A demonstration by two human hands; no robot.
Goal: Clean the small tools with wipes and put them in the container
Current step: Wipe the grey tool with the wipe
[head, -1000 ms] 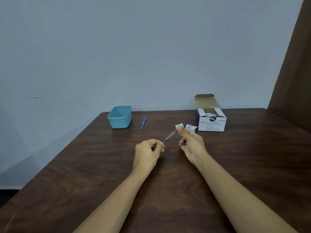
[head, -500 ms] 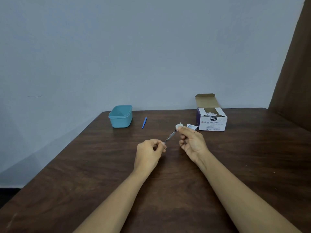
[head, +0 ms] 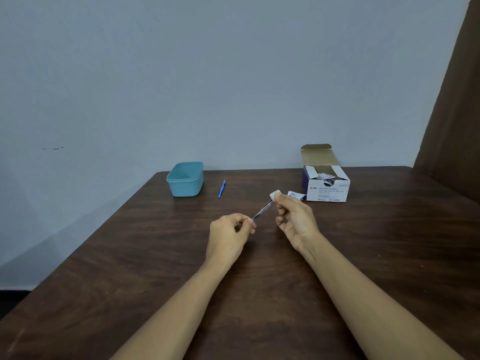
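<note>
One metal tool (head: 262, 210), tip hidden in wipe (head: 273, 195)

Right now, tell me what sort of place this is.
Probably a plain room set up for a small cleaning job: a wooden table against a blank wall, an open box of alcohol swabs, and a teal container.

Left hand (head: 228, 236) and right hand (head: 296, 219): bare, slim fingers. Left forearm (head: 181, 307), right forearm (head: 363, 294): bare right down to the near edge (nails too small to judge).

Head camera looks forward, down over table (head: 130, 255)
</note>
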